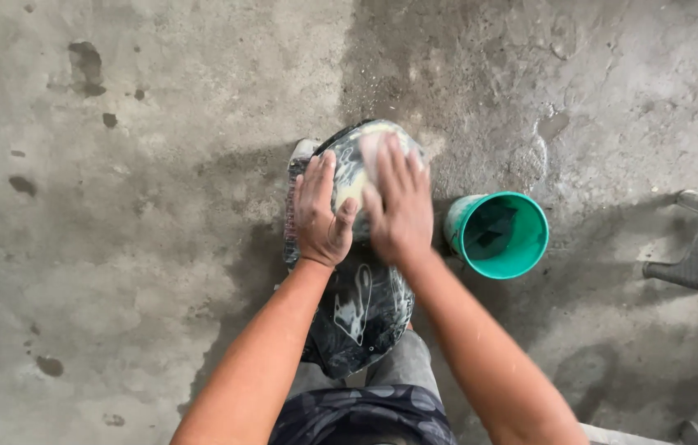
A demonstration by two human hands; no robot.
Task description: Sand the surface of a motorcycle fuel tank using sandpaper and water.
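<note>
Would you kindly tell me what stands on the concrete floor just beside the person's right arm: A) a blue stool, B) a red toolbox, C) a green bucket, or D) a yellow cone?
C: a green bucket stands open on the concrete floor beside the right arm, while both hands, left hand and right hand, press on the dark curved panel.
</note>
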